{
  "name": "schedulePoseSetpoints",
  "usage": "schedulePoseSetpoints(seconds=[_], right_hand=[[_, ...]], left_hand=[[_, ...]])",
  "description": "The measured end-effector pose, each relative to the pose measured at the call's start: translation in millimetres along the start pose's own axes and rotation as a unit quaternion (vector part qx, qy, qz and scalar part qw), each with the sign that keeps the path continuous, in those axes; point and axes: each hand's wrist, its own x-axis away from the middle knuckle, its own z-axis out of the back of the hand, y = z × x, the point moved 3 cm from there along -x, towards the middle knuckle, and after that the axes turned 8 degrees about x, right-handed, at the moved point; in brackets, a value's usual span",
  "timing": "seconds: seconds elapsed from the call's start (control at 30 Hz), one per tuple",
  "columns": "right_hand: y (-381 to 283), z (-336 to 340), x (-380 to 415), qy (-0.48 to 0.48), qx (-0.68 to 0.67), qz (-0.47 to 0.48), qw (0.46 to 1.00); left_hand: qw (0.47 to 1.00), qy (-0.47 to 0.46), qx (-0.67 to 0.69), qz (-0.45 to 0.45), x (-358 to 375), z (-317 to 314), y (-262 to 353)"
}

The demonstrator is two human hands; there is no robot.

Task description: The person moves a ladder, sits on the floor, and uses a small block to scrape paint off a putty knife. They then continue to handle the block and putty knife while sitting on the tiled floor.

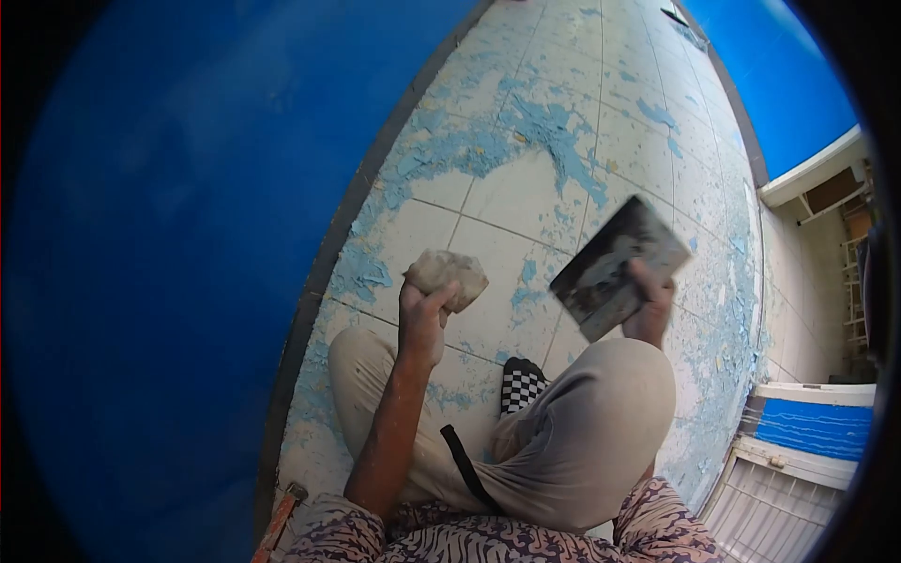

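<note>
My left hand [422,324] is closed round a crumpled grey-beige piece [446,272], its thumb lying along the near side. The frame does not show whether this piece is paper or cloth. On the right, a flat rectangular plate [610,267], dark with pale smears and slightly blurred, is tilted in my right hand [650,305]. The thumb presses on its face while the other fingers are hidden behind it. Both hands are raised over my bent knees, apart from each other. Below them lies a pale tiled floor [511,211].
Flakes of light blue paint [554,131] are scattered over the tiles. A blue wall [188,235] with a dark skirting rises at left, another blue wall [779,84] at upper right. A white barred grille [774,497] is at lower right. My checkered sock [521,387] shows between the knees.
</note>
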Motion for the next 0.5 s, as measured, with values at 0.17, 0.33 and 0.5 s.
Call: schedulePoseSetpoints(seconds=[0.17,0.33,0.5], right_hand=[[-55,-40,-3,-0.054,-0.085,0.022,0.995],[-134,-114,7,-0.291,0.406,0.384,0.777],[-161,-175,62,-0.406,0.489,0.571,0.519]], left_hand=[[0.996,-0.019,0.082,0.02,10,18,-5],[0.985,-0.041,0.163,0.034,21,2,2],[0.97,-0.119,0.211,0.04,14,-29,22]])
